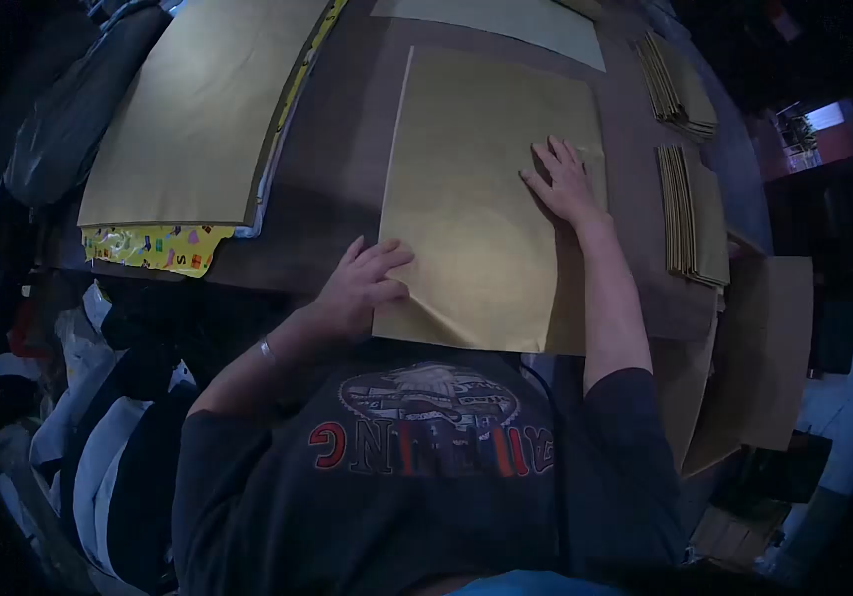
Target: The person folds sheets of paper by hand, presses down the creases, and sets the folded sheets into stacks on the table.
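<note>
A large sheet of brown kraft paper lies on the dark table in front of me, its near edge close to my shirt. My left hand rests at its left edge, fingers apart and their tips over the paper. A slight buckle runs through the sheet's near left corner. On the right part of the sheet, my right hand lies flat with its fingers spread. Neither hand is closed around anything that I can see.
On the left lies a stack of brown sheets above yellow printed wrapping. Folded brown paper bundles stand at the right edge. A pale sheet lies at the back. An open cardboard box sits at lower right.
</note>
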`<state>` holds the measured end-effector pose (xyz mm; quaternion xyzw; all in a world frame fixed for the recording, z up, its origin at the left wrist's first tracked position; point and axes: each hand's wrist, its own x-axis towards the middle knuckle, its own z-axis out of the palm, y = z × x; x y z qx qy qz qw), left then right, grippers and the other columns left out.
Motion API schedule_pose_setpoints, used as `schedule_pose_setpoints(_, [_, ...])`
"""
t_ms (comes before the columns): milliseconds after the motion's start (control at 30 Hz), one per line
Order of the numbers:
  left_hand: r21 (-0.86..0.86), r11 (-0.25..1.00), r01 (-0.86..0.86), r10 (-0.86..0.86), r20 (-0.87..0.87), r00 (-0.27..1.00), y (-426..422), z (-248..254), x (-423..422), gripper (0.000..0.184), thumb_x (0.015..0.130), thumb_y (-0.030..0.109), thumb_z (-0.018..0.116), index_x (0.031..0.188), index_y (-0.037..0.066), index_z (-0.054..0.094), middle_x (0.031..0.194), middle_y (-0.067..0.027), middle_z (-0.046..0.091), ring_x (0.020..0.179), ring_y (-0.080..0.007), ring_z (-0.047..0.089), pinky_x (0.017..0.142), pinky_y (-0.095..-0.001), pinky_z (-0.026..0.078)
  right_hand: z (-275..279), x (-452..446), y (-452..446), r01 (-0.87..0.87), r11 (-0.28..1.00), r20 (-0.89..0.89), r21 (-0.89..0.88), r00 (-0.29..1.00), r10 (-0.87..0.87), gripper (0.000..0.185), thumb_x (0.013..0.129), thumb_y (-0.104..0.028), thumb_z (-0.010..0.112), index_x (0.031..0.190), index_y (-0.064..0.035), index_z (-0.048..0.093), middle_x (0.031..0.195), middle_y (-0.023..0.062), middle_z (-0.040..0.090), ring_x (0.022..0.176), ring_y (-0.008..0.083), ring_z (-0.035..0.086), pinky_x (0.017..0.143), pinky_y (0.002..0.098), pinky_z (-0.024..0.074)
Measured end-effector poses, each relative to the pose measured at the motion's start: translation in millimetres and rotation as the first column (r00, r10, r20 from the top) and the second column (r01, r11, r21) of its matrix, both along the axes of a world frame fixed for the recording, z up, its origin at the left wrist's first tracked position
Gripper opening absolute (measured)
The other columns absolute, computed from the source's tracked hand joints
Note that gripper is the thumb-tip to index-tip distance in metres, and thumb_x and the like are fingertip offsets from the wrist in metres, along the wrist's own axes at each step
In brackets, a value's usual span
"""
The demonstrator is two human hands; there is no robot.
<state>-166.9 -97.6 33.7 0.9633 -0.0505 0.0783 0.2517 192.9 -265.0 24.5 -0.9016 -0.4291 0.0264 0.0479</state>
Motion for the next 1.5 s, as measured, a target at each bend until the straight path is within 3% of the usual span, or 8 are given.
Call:
schedule_pose_setpoints(167, [-0.076,0.985,0.155,-0.153,0.025,0.988,-4.1,-0.1,-4.1,0.012,0.077,0.010,0.068,0.083,0.009,0.057,0.130,-0.0130,0.053,0.132,-0.0369,0.042,0.107,-0.0622,0.027,-2.4,22.8,-31.9,0.279,0.960,0.028,-0.005,0.960,-0.279,0.068,0.094,-0.056,0.043,0.145,-0.0109,0.039,0.154,0.0181,0.026,0.145,0.0387,0.016,0.116,0.0533,0.0169])
schedule_pose_setpoints(333, [-0.218,0.965,0.143,-0.199,-0.258,0.946,20.1,39.6,4.9,0.091,0.067,0.037,0.083,0.142,0.008,0.040,0.150,-0.0255,0.030,0.142,-0.0421,0.023,0.114,-0.0566,0.021,-34.4,64.6,-39.6,0.357,0.933,0.070,0.054,0.930,-0.360,0.070,0.094,-0.055,0.044,0.147,-0.0108,0.033,0.156,0.0161,0.025,0.145,0.0372,0.016,0.114,0.0610,0.0170])
schedule_pose_setpoints(400, [-0.485,0.853,0.191,-0.328,-0.215,0.920,62.5,25.7,21.9,0.091,0.067,0.037,0.083,0.142,0.007,0.040,0.152,-0.0230,0.027,0.144,-0.0382,0.020,0.114,-0.0533,0.024,-25.4,65.0,-34.4,0.380,0.924,0.002,0.040,0.925,-0.380,0.071,0.093,-0.055,0.045,0.148,-0.0125,0.031,0.156,0.0140,0.025,0.146,0.0353,0.015,0.113,0.0640,0.0152])
schedule_pose_setpoints(433, [-0.504,0.862,-0.057,-0.124,-0.318,0.940,65.2,42.9,36.2,0.087,0.073,0.038,0.080,0.143,0.007,0.038,0.152,-0.0206,0.029,0.145,-0.0347,0.020,0.114,-0.0559,0.023,-19.6,66.9,-31.7,0.393,0.919,-0.046,0.021,0.919,-0.392,0.072,0.093,-0.056,0.045,0.150,-0.0150,0.030,0.157,0.0118,0.024,0.147,0.0330,0.014,0.113,0.0643,0.0130])
schedule_pose_setpoints(567, [0.116,0.912,-0.394,0.406,-0.112,0.907,107.7,-3.9,114.2,0.072,0.086,0.041,0.066,0.143,0.007,0.037,0.149,-0.0167,0.034,0.142,-0.0363,0.025,0.113,-0.0590,0.023,-14.8,73.7,-21.7,0.390,0.921,-0.050,0.000,0.920,-0.389,0.073,0.094,-0.059,0.041,0.150,-0.0143,0.029,0.158,0.0120,0.022,0.147,0.0335,0.012,0.113,0.0647,0.0120])
schedule_pose_setpoints(1167, [0.072,0.835,-0.546,0.528,0.176,0.831,116.6,-30.4,163.0,0.063,0.081,0.041,0.069,0.129,0.007,0.048,0.133,-0.0121,0.045,0.131,-0.0299,0.038,0.108,-0.0567,0.028,-24.8,-6.7,134.4,-0.068,0.968,0.104,0.240,0.994,0.044,0.063,0.087,-0.055,0.055,0.131,-0.0105,0.052,0.143,0.0155,0.042,0.136,0.0340,0.033,0.112,0.0503,0.0242])
schedule_pose_setpoints(1367, [0.095,0.808,-0.581,0.538,0.279,0.795,121.8,-41.1,162.0,0.045,0.081,0.031,0.065,0.119,0.009,0.055,0.129,-0.0122,0.049,0.128,-0.0305,0.042,0.107,-0.0555,0.032,-21.2,-67.9,166.4,-0.430,0.771,0.045,0.470,0.884,0.466,0.034,0.085,-0.024,0.060,0.114,-0.0045,0.063,0.124,0.0162,0.056,0.118,0.0348,0.051,0.102,0.0444,0.0394])
schedule_pose_setpoints(1500, [0.092,0.818,-0.568,0.540,0.218,0.813,117.6,-29.5,158.9,0.041,0.081,0.027,0.061,0.118,0.010,0.056,0.132,-0.0127,0.048,0.129,-0.0320,0.041,0.107,-0.0552,0.032,-12.7,-18.8,141.4,-0.293,0.775,0.154,0.559,0.956,0.250,0.033,0.085,-0.028,0.062,0.109,-0.0043,0.064,0.121,0.0173,0.057,0.118,0.0376,0.049,0.100,0.0453,0.0422])
